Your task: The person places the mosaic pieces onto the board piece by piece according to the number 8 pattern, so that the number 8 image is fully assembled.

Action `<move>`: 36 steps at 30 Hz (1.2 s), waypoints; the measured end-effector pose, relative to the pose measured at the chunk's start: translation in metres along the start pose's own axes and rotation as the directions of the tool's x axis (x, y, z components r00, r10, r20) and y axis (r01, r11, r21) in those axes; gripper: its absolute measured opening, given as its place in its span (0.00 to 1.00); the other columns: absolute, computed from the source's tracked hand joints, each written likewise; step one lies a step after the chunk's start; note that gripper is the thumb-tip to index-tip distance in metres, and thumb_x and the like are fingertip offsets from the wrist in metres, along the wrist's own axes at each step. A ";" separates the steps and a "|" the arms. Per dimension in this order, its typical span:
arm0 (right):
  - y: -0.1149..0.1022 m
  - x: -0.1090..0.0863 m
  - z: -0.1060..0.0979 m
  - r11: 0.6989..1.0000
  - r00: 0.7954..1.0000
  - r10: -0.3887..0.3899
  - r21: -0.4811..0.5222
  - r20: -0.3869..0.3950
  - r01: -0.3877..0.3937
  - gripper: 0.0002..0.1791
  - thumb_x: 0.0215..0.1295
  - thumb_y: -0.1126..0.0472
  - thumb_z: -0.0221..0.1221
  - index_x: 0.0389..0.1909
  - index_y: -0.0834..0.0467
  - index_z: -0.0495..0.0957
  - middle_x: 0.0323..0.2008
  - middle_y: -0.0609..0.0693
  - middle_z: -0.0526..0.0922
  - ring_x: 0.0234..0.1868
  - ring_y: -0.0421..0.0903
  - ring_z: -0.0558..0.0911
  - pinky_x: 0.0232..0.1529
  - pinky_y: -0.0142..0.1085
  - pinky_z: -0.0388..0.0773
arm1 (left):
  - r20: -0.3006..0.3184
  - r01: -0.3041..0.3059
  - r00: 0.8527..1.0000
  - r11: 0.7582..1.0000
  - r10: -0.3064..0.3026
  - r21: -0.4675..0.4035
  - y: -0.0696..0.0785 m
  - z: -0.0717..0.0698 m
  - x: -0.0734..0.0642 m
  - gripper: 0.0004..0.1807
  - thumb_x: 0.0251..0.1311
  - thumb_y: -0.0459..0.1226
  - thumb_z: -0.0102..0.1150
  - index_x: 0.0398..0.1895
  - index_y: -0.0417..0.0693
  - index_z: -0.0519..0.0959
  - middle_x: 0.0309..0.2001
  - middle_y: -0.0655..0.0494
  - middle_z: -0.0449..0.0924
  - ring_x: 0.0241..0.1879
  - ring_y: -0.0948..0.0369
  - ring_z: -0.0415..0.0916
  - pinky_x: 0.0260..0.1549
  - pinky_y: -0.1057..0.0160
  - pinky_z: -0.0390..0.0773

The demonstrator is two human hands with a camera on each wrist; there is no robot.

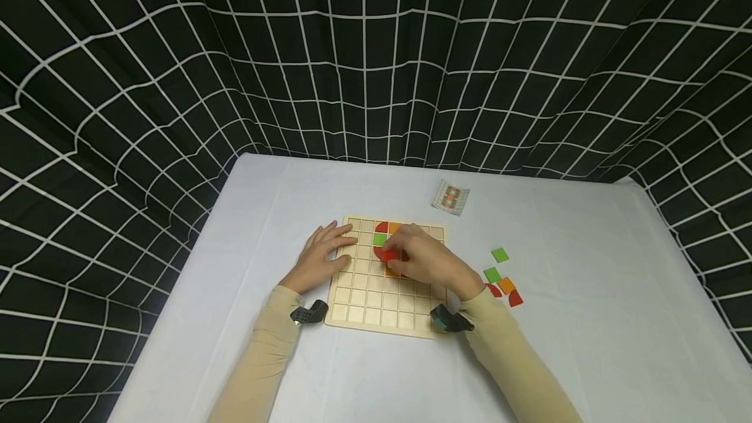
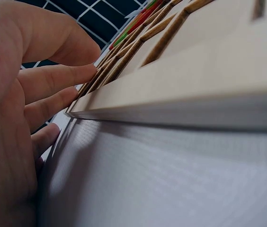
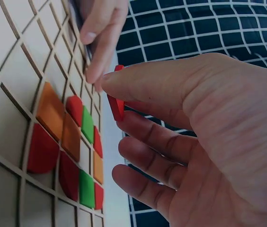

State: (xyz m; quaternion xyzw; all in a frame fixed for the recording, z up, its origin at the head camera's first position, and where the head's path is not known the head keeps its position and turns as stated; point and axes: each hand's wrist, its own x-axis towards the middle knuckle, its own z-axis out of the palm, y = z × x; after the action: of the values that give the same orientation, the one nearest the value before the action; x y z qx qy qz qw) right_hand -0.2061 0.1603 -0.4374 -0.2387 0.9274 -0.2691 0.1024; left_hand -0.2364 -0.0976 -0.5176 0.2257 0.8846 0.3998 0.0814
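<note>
A pale wooden grid board (image 1: 355,297) lies on the white table. Between thumb and forefinger, my right hand (image 1: 425,258) pinches a red quarter-round tile (image 3: 116,105) above the board. Set in the grid are several tiles, among them an orange tile (image 3: 50,111), a red tile (image 3: 43,150) with a rounded corner and a green tile (image 3: 86,189); from the head, my right hand covers part of this group. My left hand (image 1: 320,260) rests at the board's left edge, fingers spread and fairly straight, fingertips over the rim.
To the right of the board lie loose tiles: a green tile (image 1: 500,254), another green tile (image 1: 492,275), an orange tile (image 1: 506,285) and two red ones. Behind the board is a small printed pattern card (image 1: 450,198). A black curtain (image 1: 364,70) with white grid lines surrounds the table.
</note>
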 end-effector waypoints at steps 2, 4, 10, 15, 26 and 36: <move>-0.001 0.001 0.002 1.000 1.000 -0.010 -0.003 0.000 0.010 0.14 0.63 0.60 0.68 0.50 0.56 0.86 0.46 0.47 0.84 0.50 0.45 0.76 0.50 0.38 0.80 | -0.003 -0.002 1.000 1.000 0.002 0.000 0.000 0.000 0.000 0.23 0.65 0.41 0.58 0.64 0.52 0.79 0.77 0.56 0.64 0.82 0.51 0.45 0.83 0.47 0.35; -0.002 0.003 0.004 1.000 1.000 -0.019 -0.010 -0.001 0.019 0.15 0.63 0.60 0.68 0.50 0.56 0.86 0.45 0.47 0.84 0.50 0.45 0.76 0.52 0.40 0.80 | -0.005 -0.001 1.000 1.000 0.001 0.003 0.000 0.000 0.000 0.23 0.65 0.41 0.58 0.64 0.52 0.79 0.77 0.57 0.64 0.82 0.51 0.45 0.83 0.47 0.35; -0.005 0.007 0.012 0.999 1.000 0.000 -0.050 0.024 0.001 0.14 0.64 0.58 0.67 0.50 0.55 0.85 0.47 0.47 0.84 0.51 0.44 0.76 0.56 0.40 0.80 | 0.003 0.009 1.000 1.000 -0.009 0.007 0.000 0.000 0.001 0.23 0.66 0.41 0.57 0.65 0.52 0.79 0.77 0.57 0.63 0.82 0.52 0.45 0.83 0.49 0.34; -0.006 0.010 0.018 0.997 0.999 -0.005 -0.081 0.032 0.008 0.13 0.64 0.58 0.67 0.49 0.55 0.84 0.46 0.46 0.83 0.48 0.43 0.76 0.48 0.37 0.80 | 0.010 0.009 1.000 1.000 -0.009 0.018 0.002 0.000 0.001 0.23 0.66 0.41 0.57 0.65 0.51 0.78 0.77 0.56 0.63 0.82 0.52 0.44 0.83 0.49 0.35; -0.004 0.011 0.026 0.993 0.999 -0.011 -0.118 0.053 0.017 0.09 0.64 0.60 0.68 0.45 0.52 0.85 0.41 0.44 0.80 0.41 0.41 0.73 0.42 0.34 0.77 | 0.003 0.001 1.000 1.000 -0.001 0.025 0.003 -0.001 0.000 0.23 0.66 0.41 0.57 0.65 0.51 0.78 0.77 0.55 0.64 0.82 0.51 0.45 0.83 0.48 0.35; -0.002 0.011 0.028 0.988 0.998 -0.029 -0.148 0.053 0.036 0.09 0.63 0.60 0.68 0.44 0.52 0.85 0.42 0.45 0.80 0.43 0.42 0.73 0.43 0.35 0.77 | 0.004 0.005 1.000 1.000 -0.005 0.018 0.002 -0.001 0.000 0.23 0.66 0.41 0.58 0.64 0.51 0.78 0.77 0.56 0.63 0.82 0.51 0.44 0.83 0.48 0.35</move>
State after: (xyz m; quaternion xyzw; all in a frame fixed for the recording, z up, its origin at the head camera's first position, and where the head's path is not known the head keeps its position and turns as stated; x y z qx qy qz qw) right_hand -0.2059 0.1407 -0.4606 -0.2674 0.9381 -0.1947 0.1032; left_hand -0.2356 -0.0972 -0.5155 0.2251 0.8885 0.3913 0.0823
